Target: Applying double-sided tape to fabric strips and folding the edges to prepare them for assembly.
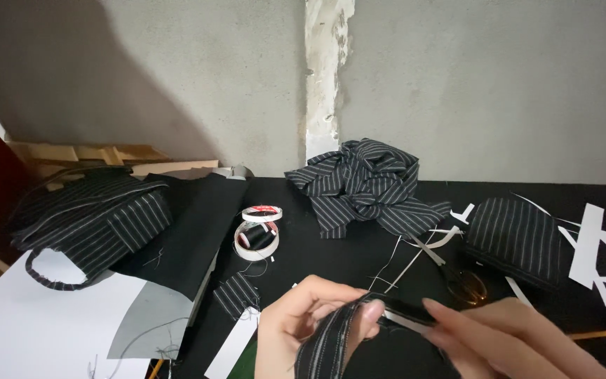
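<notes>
My left hand [296,324] pinches a narrow strip of black pinstriped fabric [327,344] at the bottom centre of the view. My right hand [506,337] comes in from the right, and its fingertips grip the same strip where a thin white paper backing [405,319] shows. The two hands nearly touch at the strip's folded end. Two rolls of white tape [258,235] lie just beyond, on the black table [359,260]. Scissors [457,277] rest to the right of my hands.
A crumpled heap of striped cloth [366,186] sits at the table's middle back. A striped bag [85,221] lies at left over white paper [29,323]. A striped pouch piece [517,238] and white paper scraps [594,245] are at right. Cardboard [99,158] leans by the wall.
</notes>
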